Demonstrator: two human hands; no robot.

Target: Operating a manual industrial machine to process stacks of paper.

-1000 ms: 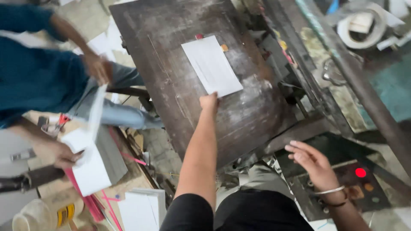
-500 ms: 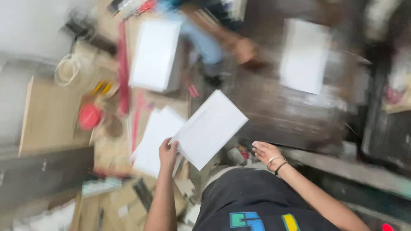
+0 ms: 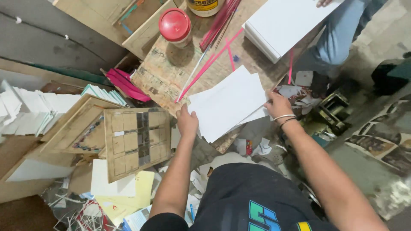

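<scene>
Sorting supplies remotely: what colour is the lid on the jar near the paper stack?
Red; the jar lid shows clearly in the head view.

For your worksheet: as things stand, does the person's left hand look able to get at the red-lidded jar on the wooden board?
Probably yes. The left hand rests at the edge of the white sheets, and the red-lidded jar stands farther up the same wooden board. Only loose pink strips lie beside that path.

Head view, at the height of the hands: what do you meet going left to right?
Loose white cards → wooden gridded board → left hand → white sheets → right hand.
</scene>
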